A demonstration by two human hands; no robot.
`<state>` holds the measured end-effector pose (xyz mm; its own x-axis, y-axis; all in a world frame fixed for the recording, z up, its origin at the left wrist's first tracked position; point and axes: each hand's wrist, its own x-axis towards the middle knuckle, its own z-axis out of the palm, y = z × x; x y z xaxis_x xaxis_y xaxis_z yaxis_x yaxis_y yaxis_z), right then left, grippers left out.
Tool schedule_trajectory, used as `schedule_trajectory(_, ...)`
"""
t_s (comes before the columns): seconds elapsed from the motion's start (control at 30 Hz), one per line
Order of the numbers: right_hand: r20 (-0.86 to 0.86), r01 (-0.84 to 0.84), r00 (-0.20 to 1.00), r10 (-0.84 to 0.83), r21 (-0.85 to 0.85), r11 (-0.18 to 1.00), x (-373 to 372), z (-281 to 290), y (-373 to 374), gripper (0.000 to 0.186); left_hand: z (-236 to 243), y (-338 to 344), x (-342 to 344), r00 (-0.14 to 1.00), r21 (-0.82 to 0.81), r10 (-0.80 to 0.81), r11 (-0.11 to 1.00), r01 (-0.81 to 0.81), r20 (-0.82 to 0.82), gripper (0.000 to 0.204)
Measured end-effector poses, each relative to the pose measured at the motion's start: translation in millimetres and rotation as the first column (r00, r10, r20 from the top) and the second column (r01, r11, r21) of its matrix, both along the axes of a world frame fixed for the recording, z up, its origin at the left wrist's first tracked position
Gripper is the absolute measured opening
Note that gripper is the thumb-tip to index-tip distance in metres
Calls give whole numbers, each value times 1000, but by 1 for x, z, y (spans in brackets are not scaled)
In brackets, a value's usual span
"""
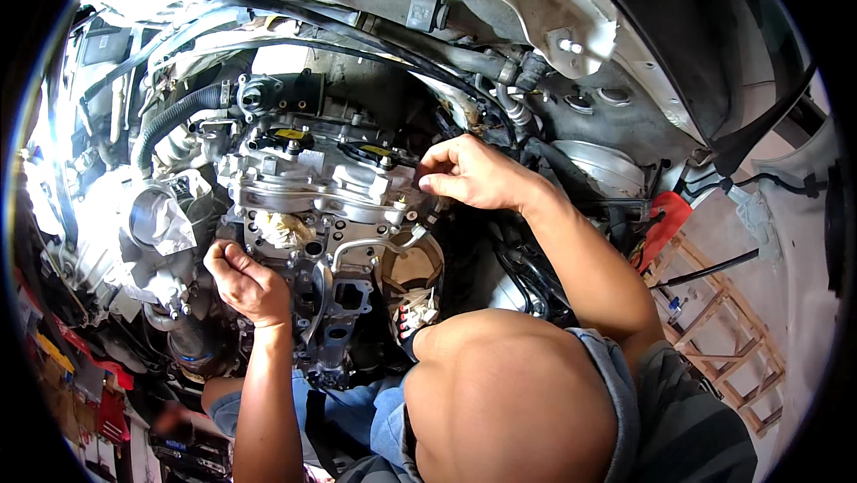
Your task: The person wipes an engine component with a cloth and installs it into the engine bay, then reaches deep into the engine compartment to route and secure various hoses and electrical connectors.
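In front of me is an engine with a silver valve cover (312, 188) along its top. My left hand (250, 285) is closed at the engine's left end, beside a round throttle opening (161, 217) with crumpled clear film over it. Its fingertips press together, and whatever they hold is hidden. My right hand (482, 172) is closed at the cover's right end, thumb and forefinger curled against the edge. I cannot make out what lies between them. A wad of pale cloth or paper (284, 229) sits in an opening on the engine's near face, between my hands.
A ribbed black hose (178, 121) and a thermostat-like housing (259, 95) stand at the back left. Dark cables (527, 273) run down right of the engine. My bent bare knee (513, 385) fills the lower middle. A wooden frame (732, 340) lies at the far right.
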<state>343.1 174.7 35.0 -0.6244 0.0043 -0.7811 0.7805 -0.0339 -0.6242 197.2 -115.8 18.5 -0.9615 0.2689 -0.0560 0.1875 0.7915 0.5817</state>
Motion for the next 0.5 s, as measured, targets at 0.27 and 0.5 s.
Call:
schedule_trajectory(0.27,-65,333,939,-337,-61,941,10,-5,-25,11,1,-2,-3,999,12,-21,1000,22,-38,15)
schedule_trajectory(0.5,-21,332,943,-332,71,940,16,-4,-34,16,4,3,-1,1000,33,-20,999,20,-12,15)
